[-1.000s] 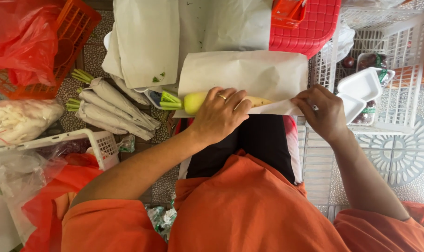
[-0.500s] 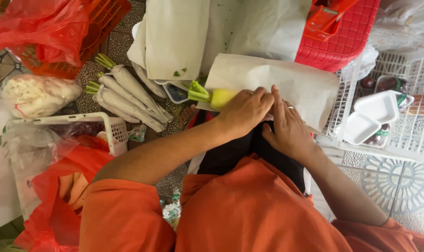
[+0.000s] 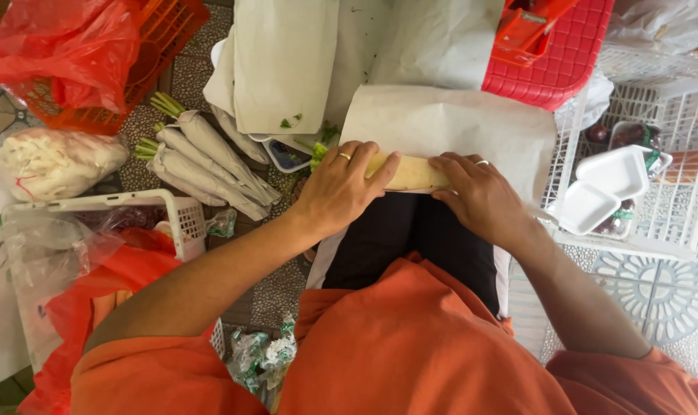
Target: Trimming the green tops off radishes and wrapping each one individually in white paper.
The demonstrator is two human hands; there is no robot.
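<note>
On my lap lies a sheet of off-white paper [image 3: 457, 127] with a pale yellow-white radish [image 3: 410, 173] on its near edge, green stalks [image 3: 318, 152] poking out at the left. My left hand [image 3: 341, 188] presses on the radish's stalk end, fingers curled over it. My right hand [image 3: 480, 196] holds the other end, thumb and fingers on the vegetable and the paper edge. Both hands wear a ring.
Several paper-wrapped radishes [image 3: 203, 161] lie on the floor at left. Also left: an orange crate [image 3: 164, 38] with a red bag [image 3: 57, 46], a white sack [image 3: 53, 161], a white basket [image 3: 184, 219]. Right: a red basket [image 3: 564, 69], white crates [image 3: 672, 207], foam trays [image 3: 603, 188].
The hands were bunched together over the radish; now they have spread apart along it, flat on both ends. The view has shifted slightly.
</note>
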